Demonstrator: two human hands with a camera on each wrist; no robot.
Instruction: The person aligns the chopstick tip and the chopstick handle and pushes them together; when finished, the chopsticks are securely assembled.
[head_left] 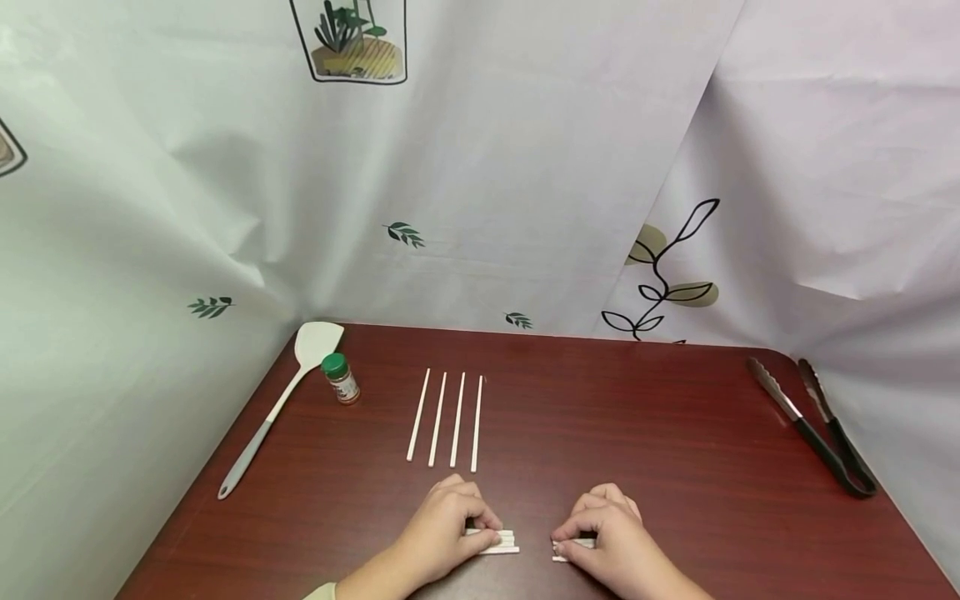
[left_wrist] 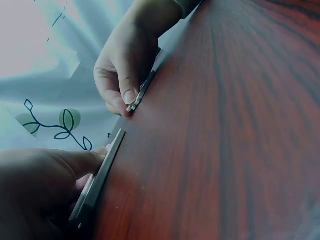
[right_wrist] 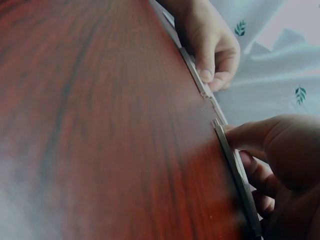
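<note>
White wood-look sticks, pinched on both sides: the left hand (head_left: 442, 529) has thumb and fingers closed round the left bundle (head_left: 507, 541), the right hand (head_left: 617, 535) grips the right bundle (right_wrist: 232, 160) the same way, with a gap between the two sets of fingertips. Can't tell how many sticks hide under the fingers.

What'd worry me: the left bundle's ends aren't even, and the stick nearest the person pokes out furthest past the fingertips. If that thumb slackens, it could slip free and skew the rest. Squeeze too hard and either bundle might buckle and scatter across the tabletop (head_left: 637, 417). Also, four loose sticks (head_left: 458, 419) lie just beyond the left fingers, so a careless knuckle could knock that row crooked.
</note>
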